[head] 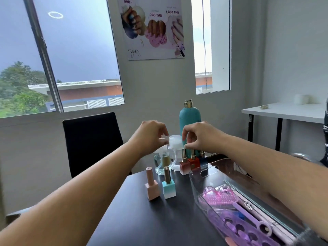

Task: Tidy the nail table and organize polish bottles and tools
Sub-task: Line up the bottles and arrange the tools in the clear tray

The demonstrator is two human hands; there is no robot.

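Observation:
On the dark table [142,219] two clear pump dispensers [174,153] with white tops stand at the far edge. My left hand [150,134] curls over the left one and pinches its white top. My right hand [200,137] pinches the gold cap of a red-to-white polish bottle [184,168]. An orange-red polish bottle [194,162] and a blue one [203,161] stand right behind it. Nearer to me, a pink polish bottle [151,186] and a teal-to-white one [169,188] stand side by side, untouched.
A tall teal bottle [190,119] with a gold top rises behind my hands. A clear organizer tray [204,174] at the right holds several pink and purple nail tools. A black chair [92,139] stands beyond the table's left corner, a white side table [284,110] at the far right.

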